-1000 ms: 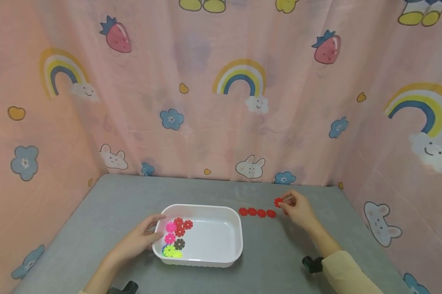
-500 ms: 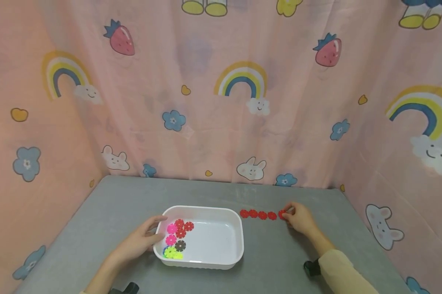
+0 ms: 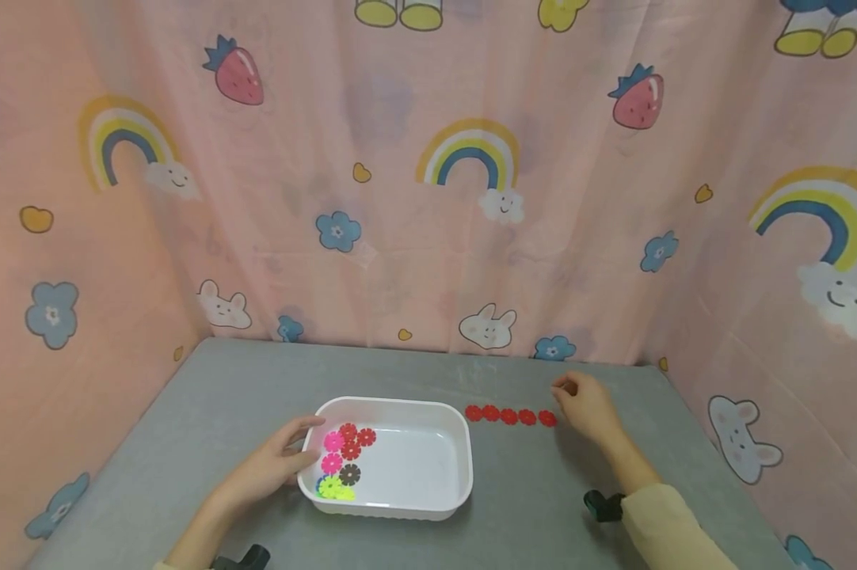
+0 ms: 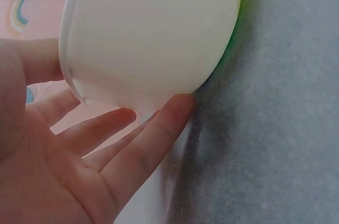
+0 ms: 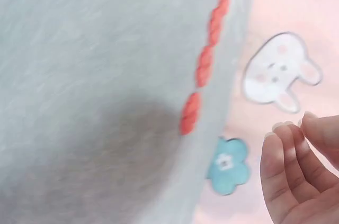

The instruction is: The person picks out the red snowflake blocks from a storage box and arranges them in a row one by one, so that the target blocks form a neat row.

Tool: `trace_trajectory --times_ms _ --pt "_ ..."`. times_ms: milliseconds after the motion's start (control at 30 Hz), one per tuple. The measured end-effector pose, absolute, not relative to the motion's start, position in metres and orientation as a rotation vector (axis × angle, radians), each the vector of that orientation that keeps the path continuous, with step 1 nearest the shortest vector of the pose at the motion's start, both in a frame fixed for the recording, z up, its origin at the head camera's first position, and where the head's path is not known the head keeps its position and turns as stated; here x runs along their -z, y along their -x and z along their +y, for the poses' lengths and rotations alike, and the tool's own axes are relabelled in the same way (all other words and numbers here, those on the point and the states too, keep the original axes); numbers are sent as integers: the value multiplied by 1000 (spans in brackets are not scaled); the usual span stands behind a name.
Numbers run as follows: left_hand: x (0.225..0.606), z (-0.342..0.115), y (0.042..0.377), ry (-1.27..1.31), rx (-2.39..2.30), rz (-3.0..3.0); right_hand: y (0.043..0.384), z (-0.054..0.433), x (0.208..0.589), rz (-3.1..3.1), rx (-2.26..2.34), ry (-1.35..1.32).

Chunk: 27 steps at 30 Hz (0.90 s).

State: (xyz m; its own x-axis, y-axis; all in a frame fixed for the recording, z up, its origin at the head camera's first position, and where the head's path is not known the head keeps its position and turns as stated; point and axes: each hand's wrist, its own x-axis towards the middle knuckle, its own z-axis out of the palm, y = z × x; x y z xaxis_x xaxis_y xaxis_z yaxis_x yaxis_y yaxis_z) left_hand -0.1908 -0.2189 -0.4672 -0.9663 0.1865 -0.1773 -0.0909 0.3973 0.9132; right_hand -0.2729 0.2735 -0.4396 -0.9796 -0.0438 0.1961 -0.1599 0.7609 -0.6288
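Observation:
My left hand [image 3: 275,455] grips the left end of a white plastic basin [image 3: 428,511]; one digit hooks over the rim and other fingers rest along the outer wall [image 4: 153,38]. Inside lie several notched plastic discs: red [image 3: 366,437], pink [image 3: 332,463], dark brown [image 3: 350,474] and yellow [image 3: 329,487]. To the right of the basin, several red notched discs [image 3: 509,416] form a line on the table. My right hand [image 3: 587,405] is raised just behind and right of the line's end disc [image 5: 190,114]. Its fingers [image 5: 274,158] are loosely bent, thumb near the fingertips, holding nothing.
The grey table [image 3: 400,370] meets a pink patterned curtain [image 3: 400,261] at the back, which also hangs along both sides. Dark wrist-camera mounts [image 3: 603,507] show at both forearms.
My right hand has lowered a red disc onto the right end of the line, let go, and lifted away. The left hand has stayed on the basin.

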Motion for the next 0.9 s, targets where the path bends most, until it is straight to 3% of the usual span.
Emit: trace_trajectory --times_ms 500,900 --pt "465 -221 187 -89 -1593 2397 243 218 391 -2703 -997 -279" --pt "467 -220 191 -76 -1576 2411 222 166 378 -2601 -1117 -379"
